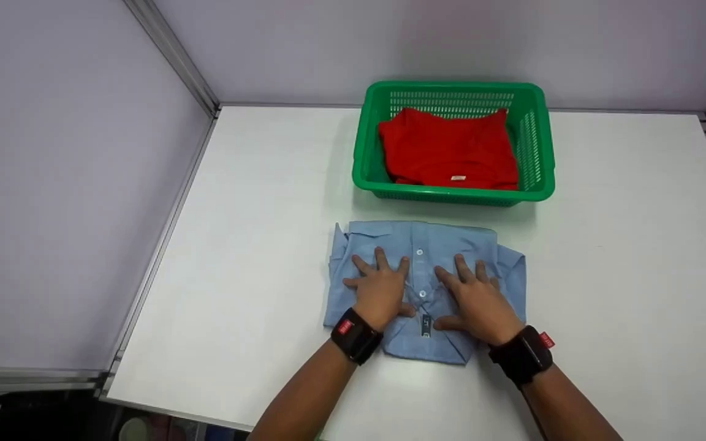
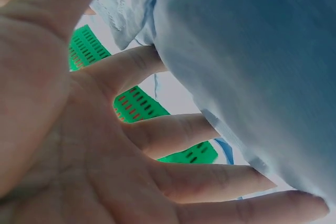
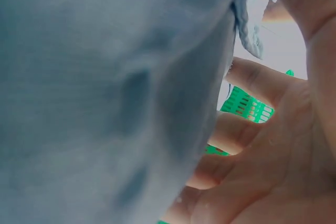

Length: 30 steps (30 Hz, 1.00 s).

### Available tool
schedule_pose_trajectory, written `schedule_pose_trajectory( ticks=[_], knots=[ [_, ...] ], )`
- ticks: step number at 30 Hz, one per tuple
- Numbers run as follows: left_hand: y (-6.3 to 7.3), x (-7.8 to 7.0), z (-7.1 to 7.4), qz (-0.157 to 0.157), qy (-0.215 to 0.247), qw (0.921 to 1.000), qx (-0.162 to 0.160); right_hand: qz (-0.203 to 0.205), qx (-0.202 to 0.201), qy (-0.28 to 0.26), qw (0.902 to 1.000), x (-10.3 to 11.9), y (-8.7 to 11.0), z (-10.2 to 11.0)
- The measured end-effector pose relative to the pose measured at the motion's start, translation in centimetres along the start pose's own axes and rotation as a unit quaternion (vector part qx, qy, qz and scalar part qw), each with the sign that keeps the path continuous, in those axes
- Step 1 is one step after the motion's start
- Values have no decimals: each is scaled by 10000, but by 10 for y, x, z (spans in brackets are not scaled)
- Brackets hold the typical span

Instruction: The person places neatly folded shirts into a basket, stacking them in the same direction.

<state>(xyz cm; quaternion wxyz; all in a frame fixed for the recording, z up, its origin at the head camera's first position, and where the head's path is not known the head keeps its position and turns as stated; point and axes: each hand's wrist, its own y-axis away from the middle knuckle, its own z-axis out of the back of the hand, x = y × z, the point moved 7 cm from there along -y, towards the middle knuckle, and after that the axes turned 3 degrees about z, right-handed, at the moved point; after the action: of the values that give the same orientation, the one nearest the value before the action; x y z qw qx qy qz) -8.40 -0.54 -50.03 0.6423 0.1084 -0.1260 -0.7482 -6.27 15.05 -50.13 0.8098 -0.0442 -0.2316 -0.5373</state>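
A light blue button-up shirt lies folded into a rough rectangle on the white table. Its button strip runs down the middle, with a dark label near the collar, which faces the person. My left hand rests on the left half of the shirt, fingers spread. On the right half lies my right hand, also with spread fingers. Both wrist views show fingertips against the blue cloth, with the palms lifted off it. A sleeve part juts out at the right edge.
Behind the shirt stands a green plastic basket holding a folded red garment. The white table is bounded by pale panels at the back and sides. Its front left edge shows above a dark area.
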Motion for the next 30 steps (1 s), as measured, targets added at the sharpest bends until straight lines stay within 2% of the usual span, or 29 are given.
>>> schedule_pose_trajectory(
  ticks=[8,14,17,20,23,26,28,30],
  knots=[
    [1,-17,1,-144,-321,9993,-97,-190,-18,-196,9996,-13,12,4],
    [-1,-24,1,-162,-439,9989,-93,-235,-31,-225,9995,-18,16,6],
    [-1,-24,-1,-183,-364,9992,-34,-251,1,-224,9994,-19,16,5],
    [2,-20,-1,-347,17,9994,31,-248,60,-341,9991,-21,17,4],
    [7,-5,7,-632,816,9946,-75,-343,42,-756,9965,-26,21,7],
    [12,22,23,-731,1663,9819,-539,-537,-474,-1280,9892,-42,33,23],
    [14,46,35,-502,2060,9722,-996,-773,-1094,-1572,9784,-60,46,39],
    [15,71,41,-53,2293,9650,-1271,-1151,-1597,-1811,9636,-82,62,51]
  ],
)
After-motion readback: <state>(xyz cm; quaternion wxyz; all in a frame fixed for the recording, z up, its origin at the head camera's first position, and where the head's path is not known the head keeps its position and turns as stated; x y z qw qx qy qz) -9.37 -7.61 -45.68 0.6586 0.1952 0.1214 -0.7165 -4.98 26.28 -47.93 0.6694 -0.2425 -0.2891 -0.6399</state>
